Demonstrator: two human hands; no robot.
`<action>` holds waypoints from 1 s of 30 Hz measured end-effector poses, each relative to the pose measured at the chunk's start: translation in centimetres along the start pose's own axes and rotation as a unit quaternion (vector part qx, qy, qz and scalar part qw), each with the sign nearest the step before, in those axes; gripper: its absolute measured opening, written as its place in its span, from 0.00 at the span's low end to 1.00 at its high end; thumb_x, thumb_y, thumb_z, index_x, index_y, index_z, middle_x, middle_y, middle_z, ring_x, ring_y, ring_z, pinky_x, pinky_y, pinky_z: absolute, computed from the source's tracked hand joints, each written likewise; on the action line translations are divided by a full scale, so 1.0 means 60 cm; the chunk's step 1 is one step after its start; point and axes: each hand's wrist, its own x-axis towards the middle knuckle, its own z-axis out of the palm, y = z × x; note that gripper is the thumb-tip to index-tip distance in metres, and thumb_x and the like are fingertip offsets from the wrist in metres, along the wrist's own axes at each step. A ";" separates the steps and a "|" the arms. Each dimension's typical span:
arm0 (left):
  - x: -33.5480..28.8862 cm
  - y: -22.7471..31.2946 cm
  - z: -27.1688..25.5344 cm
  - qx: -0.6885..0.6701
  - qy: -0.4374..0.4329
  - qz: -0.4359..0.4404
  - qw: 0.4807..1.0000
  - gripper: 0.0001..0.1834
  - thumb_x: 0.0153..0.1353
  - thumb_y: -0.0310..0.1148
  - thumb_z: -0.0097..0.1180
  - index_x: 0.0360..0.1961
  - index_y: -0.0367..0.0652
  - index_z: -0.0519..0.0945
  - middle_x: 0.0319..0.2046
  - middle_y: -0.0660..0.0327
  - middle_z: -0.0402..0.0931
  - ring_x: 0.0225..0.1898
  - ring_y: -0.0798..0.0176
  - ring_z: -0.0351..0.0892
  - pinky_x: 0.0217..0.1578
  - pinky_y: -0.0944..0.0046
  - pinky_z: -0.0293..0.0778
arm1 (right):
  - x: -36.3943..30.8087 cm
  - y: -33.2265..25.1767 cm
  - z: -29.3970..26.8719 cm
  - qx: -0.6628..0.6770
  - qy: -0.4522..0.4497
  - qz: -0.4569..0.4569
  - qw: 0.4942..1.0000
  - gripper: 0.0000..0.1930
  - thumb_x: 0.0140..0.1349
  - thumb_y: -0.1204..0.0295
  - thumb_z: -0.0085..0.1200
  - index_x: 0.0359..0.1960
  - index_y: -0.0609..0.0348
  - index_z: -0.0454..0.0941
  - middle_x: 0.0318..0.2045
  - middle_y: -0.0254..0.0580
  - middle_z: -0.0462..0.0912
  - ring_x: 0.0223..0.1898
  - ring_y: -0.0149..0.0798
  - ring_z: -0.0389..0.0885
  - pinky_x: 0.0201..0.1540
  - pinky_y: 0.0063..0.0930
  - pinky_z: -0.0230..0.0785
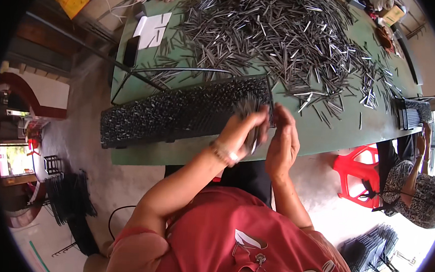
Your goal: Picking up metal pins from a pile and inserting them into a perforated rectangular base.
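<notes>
My left hand (238, 133) is closed around a bundle of thin dark sticks (249, 106), blurred by motion, at the right end of a long black tray. My right hand (282, 146) stands upright just to the right of it, fingers stretched and palm turned toward the bundle. Whether that palm touches the stick ends I cannot tell. The long black tray (179, 114) lies tilted along the near edge of the green table, packed with rows of dark sticks whose ends face up. A bracelet circles my left wrist.
A wide heap of loose dark sticks (263, 34) covers the far part of the green table (322, 140). At the far left lie a white sheet (153, 31) and a black phone-like slab (131, 51). A co-worker (413, 190) works at a smaller tray (412, 114) near a red stool (357, 174).
</notes>
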 end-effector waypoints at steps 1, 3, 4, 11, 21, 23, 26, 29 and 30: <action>-0.033 -0.001 -0.021 0.040 0.003 -0.036 0.999 0.08 0.60 0.30 0.53 0.40 0.41 0.74 0.25 0.65 0.72 0.24 0.71 0.72 0.22 0.69 0.71 | -0.009 0.003 -0.008 -0.086 -0.019 0.087 0.992 0.23 0.70 0.63 0.38 0.59 0.70 0.65 0.53 0.50 0.73 0.52 0.37 0.72 0.57 0.31 0.60; -0.080 -0.006 -0.057 0.062 -0.013 -0.081 0.995 0.11 0.59 0.29 0.52 0.43 0.40 0.72 0.30 0.66 0.70 0.27 0.72 0.70 0.22 0.72 0.68 | -0.014 -0.006 0.003 -0.049 -0.016 0.183 0.982 0.21 0.68 0.61 0.45 0.52 0.68 0.73 0.44 0.46 0.80 0.48 0.36 0.75 0.55 0.30 0.63; -0.095 -0.009 -0.070 0.057 -0.011 -0.080 0.995 0.11 0.59 0.29 0.52 0.43 0.40 0.72 0.30 0.66 0.70 0.27 0.72 0.70 0.22 0.72 0.68 | -0.015 -0.006 0.001 -0.076 -0.098 0.232 0.965 0.22 0.68 0.60 0.46 0.51 0.68 0.74 0.41 0.45 0.80 0.46 0.35 0.75 0.54 0.29 0.64; -0.156 -0.005 -0.153 0.128 -0.041 -0.066 0.989 0.10 0.59 0.33 0.56 0.39 0.40 0.75 0.30 0.66 0.73 0.29 0.75 0.72 0.23 0.75 0.70 | -0.021 0.002 0.065 -0.065 -0.247 0.372 0.892 0.15 0.61 0.64 0.57 0.39 0.68 0.81 0.29 0.36 0.81 0.30 0.27 0.75 0.39 0.24 0.67; -0.182 -0.019 -0.238 0.157 -0.032 -0.075 0.984 0.09 0.63 0.34 0.53 0.40 0.39 0.76 0.27 0.64 0.74 0.24 0.72 0.74 0.23 0.72 0.72 | -0.055 0.048 0.103 -0.149 -0.238 0.333 0.900 0.11 0.58 0.71 0.59 0.37 0.67 0.81 0.31 0.37 0.83 0.36 0.27 0.77 0.42 0.22 0.68; -0.183 -0.017 -0.244 0.185 -0.049 -0.090 0.977 0.10 0.64 0.32 0.52 0.43 0.39 0.75 0.26 0.64 0.73 0.22 0.72 0.72 0.21 0.72 0.70 | -0.054 0.052 0.106 -0.166 -0.242 0.328 0.898 0.11 0.58 0.71 0.59 0.37 0.67 0.81 0.31 0.37 0.83 0.36 0.27 0.77 0.41 0.22 0.68; -0.177 -0.018 -0.257 0.184 -0.094 -0.070 0.976 0.12 0.64 0.31 0.51 0.47 0.38 0.72 0.25 0.65 0.72 0.19 0.73 0.68 0.20 0.71 0.67 | -0.047 0.055 0.110 -0.158 -0.212 0.340 0.902 0.10 0.58 0.71 0.58 0.36 0.67 0.81 0.30 0.36 0.82 0.34 0.27 0.76 0.40 0.22 0.68; -0.172 -0.015 -0.259 0.202 -0.096 -0.047 0.974 0.14 0.64 0.34 0.52 0.48 0.40 0.72 0.23 0.67 0.71 0.18 0.76 0.68 0.17 0.74 0.67 | -0.044 0.051 0.120 -0.174 -0.198 0.319 0.910 0.10 0.58 0.71 0.58 0.36 0.67 0.81 0.29 0.36 0.82 0.32 0.26 0.76 0.38 0.21 0.67; -0.172 -0.014 -0.258 0.201 -0.097 -0.048 0.974 0.14 0.64 0.34 0.52 0.48 0.40 0.72 0.23 0.67 0.71 0.18 0.76 0.68 0.17 0.74 0.67 | -0.042 0.052 0.122 -0.176 -0.197 0.320 0.910 0.10 0.58 0.71 0.58 0.36 0.67 0.81 0.29 0.36 0.82 0.32 0.26 0.76 0.38 0.21 0.67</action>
